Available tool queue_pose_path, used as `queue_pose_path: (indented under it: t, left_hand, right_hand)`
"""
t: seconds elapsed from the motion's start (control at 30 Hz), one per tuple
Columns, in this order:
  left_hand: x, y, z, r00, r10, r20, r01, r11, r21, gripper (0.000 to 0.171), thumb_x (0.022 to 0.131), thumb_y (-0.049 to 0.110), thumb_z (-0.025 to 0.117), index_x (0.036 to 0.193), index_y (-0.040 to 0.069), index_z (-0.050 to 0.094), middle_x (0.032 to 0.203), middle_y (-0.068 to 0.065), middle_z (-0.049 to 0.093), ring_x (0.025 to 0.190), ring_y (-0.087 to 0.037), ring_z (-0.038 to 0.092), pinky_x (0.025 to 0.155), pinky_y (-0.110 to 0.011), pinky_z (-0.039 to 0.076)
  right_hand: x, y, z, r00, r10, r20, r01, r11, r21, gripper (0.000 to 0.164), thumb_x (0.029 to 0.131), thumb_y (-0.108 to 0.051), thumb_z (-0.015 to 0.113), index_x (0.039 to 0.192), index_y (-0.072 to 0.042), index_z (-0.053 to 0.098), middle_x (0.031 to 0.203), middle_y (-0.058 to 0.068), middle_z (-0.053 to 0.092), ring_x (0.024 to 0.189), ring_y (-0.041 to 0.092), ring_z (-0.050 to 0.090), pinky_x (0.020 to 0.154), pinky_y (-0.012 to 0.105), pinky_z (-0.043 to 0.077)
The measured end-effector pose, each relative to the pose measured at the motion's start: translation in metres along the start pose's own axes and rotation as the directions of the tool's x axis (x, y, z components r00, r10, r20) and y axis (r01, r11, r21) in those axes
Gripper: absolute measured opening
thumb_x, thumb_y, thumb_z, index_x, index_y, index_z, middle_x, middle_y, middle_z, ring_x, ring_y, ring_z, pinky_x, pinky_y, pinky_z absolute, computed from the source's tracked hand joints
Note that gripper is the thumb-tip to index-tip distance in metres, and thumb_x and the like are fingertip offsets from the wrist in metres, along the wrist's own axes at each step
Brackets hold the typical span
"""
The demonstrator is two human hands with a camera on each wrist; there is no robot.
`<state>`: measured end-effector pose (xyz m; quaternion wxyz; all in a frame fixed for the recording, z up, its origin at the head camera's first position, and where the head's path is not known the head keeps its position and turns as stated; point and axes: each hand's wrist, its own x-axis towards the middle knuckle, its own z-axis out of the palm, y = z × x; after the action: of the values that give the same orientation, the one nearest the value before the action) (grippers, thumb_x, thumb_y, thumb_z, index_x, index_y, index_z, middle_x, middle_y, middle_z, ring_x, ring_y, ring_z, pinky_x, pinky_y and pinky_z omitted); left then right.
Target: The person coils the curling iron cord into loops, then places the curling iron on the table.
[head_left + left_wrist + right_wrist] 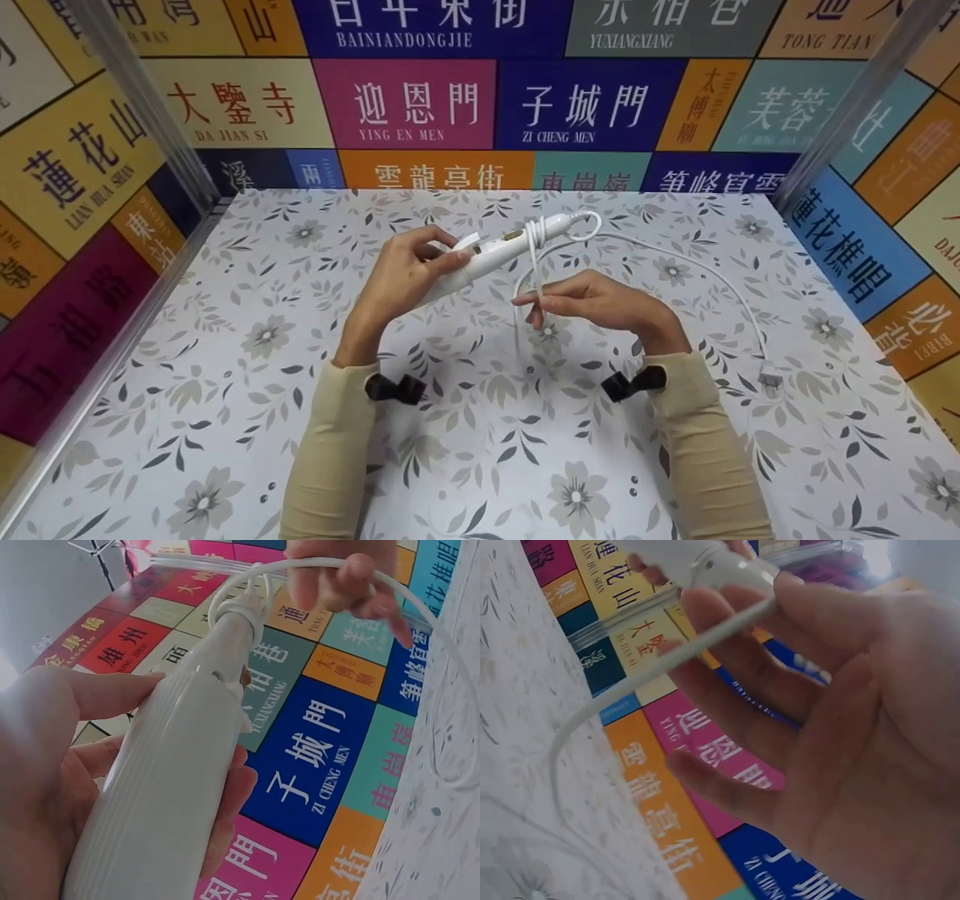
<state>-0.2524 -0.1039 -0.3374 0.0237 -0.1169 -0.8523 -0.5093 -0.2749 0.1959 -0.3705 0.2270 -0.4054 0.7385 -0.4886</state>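
Two tan sleeves (330, 450): one on each forearm, nearest of all.
Black wrist mounts (401, 389): two, one at each cuff.
Plug (770, 373): one, lying on the table (502, 480) to the person's right, at the end of the cord (712, 274).
Right hand (600, 304): one, pinching the cord between thumb and forefinger, the other fingers loosely spread.
Left hand (405, 270): one, gripping the white appliance (495, 251), thumb on one side, fingers round the other.
White appliance: just one, held over the table, tilted, corded end up and rightward; I count one oval brownish button (512, 235).
Cord: one, wound round the narrow end in several turns I can't number exactly.
Table: one, its white surface printed with grey flowers and leaves.
Clear corner posts (161, 127): two, past the table's far corners.
Printed wall (420, 105): coloured blocks of Chinese characters, too many to tally.
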Motion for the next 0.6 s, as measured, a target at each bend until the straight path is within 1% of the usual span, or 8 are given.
queue_pose_path:
  t: [0.1, 0.17, 0.27, 0.33, 0.4, 0.47, 0.53, 0.6]
  left_hand:
    - [0.000, 0.001, -0.002, 1.000, 0.016, -0.006, -0.016, 1.000, -0.015, 0.026, 0.090, 0.033, 0.072, 0.107, 0.014, 0.072, 0.100, -0.014, 0.076, 0.083, -0.024, 0.068, 0.072, -0.034, 0.055]
    - [-0.001, 0.001, -0.002, 1.000, 0.017, -0.007, -0.017, 1.000, -0.025, 0.026, 0.090, 0.033, 0.072, 0.107, 0.013, 0.072, 0.101, -0.013, 0.076, 0.083, -0.024, 0.069, 0.072, -0.035, 0.055]
    - [-0.002, 0.002, -0.002, 1.000, 0.014, -0.002, -0.014, 0.999, -0.032, 0.026, 0.090, 0.033, 0.073, 0.106, 0.013, 0.072, 0.102, -0.014, 0.076, 0.084, -0.024, 0.070, 0.073, -0.035, 0.056]
    - [-0.002, 0.001, -0.003, 1.000, 0.012, 0.014, -0.011, 0.999, -0.041, 0.025, 0.089, 0.033, 0.073, 0.106, 0.014, 0.073, 0.102, -0.014, 0.076, 0.084, -0.024, 0.071, 0.074, -0.036, 0.056]
    - [-0.002, 0.001, -0.003, 0.999, 0.016, 0.040, -0.014, 0.999, -0.044, 0.025, 0.089, 0.034, 0.074, 0.105, 0.014, 0.073, 0.102, -0.014, 0.076, 0.084, -0.025, 0.071, 0.074, -0.037, 0.056]
    - [-0.001, -0.001, -0.003, 0.997, 0.025, 0.071, -0.022, 0.999, -0.045, 0.025, 0.088, 0.034, 0.074, 0.104, 0.015, 0.074, 0.100, -0.013, 0.077, 0.084, -0.024, 0.071, 0.074, -0.037, 0.056]
    - [-0.001, -0.003, -0.003, 0.993, 0.041, 0.107, -0.037, 0.998, -0.041, 0.024, 0.089, 0.033, 0.074, 0.105, 0.015, 0.074, 0.099, -0.012, 0.077, 0.083, -0.024, 0.071, 0.074, -0.037, 0.056]
    - [-0.002, -0.005, -0.003, 0.989, 0.057, 0.139, -0.054, 0.998, -0.027, 0.023, 0.089, 0.033, 0.074, 0.104, 0.015, 0.074, 0.100, -0.011, 0.077, 0.083, -0.022, 0.072, 0.074, -0.036, 0.056]
  right_hand:
    - [0.002, 0.016, -0.004, 0.998, 0.028, 0.058, -0.028, 1.000, 0.002, 0.033, 0.107, -0.021, 0.046, 0.114, -0.001, 0.072, 0.121, 0.011, 0.071, 0.131, 0.021, 0.057, 0.114, 0.038, 0.039]
    - [0.003, 0.027, -0.006, 0.997, 0.064, 0.045, -0.064, 0.998, -0.011, 0.034, 0.107, -0.023, 0.046, 0.120, -0.005, 0.072, 0.115, 0.010, 0.073, 0.128, 0.025, 0.059, 0.115, 0.044, 0.037]
    - [0.005, 0.039, -0.006, 0.989, 0.141, -0.042, -0.143, 0.989, -0.043, 0.036, 0.106, -0.027, 0.049, 0.105, -0.003, 0.076, 0.115, 0.007, 0.075, 0.127, 0.024, 0.061, 0.114, 0.049, 0.038]
    - [0.007, 0.044, -0.006, 0.975, 0.179, -0.135, -0.191, 0.978, -0.085, 0.038, 0.105, -0.029, 0.052, 0.095, -0.002, 0.077, 0.110, 0.005, 0.076, 0.117, 0.019, 0.065, 0.108, 0.044, 0.045]
    - [0.009, 0.045, -0.006, 0.945, 0.226, -0.237, -0.259, 0.958, -0.119, 0.042, 0.102, -0.032, 0.057, 0.081, 0.000, 0.074, 0.102, 0.000, 0.078, 0.091, 0.012, 0.066, 0.086, 0.035, 0.052]
    - [0.010, 0.046, -0.006, 0.898, 0.287, -0.334, -0.349, 0.927, -0.140, 0.043, 0.098, -0.040, 0.062, 0.079, -0.004, 0.075, 0.081, -0.003, 0.074, 0.068, 0.008, 0.055, 0.063, 0.028, 0.044]
    - [0.011, 0.044, -0.006, 0.856, 0.307, -0.415, -0.388, 0.913, -0.124, 0.041, 0.095, -0.041, 0.066, 0.078, -0.005, 0.075, 0.068, -0.005, 0.066, 0.056, 0.009, 0.041, 0.055, 0.027, 0.032]
    - [0.009, 0.043, -0.007, 0.823, 0.315, -0.473, -0.398, 0.913, -0.084, 0.034, 0.093, -0.040, 0.069, 0.082, -0.009, 0.077, 0.065, -0.008, 0.063, 0.054, 0.009, 0.039, 0.053, 0.026, 0.034]
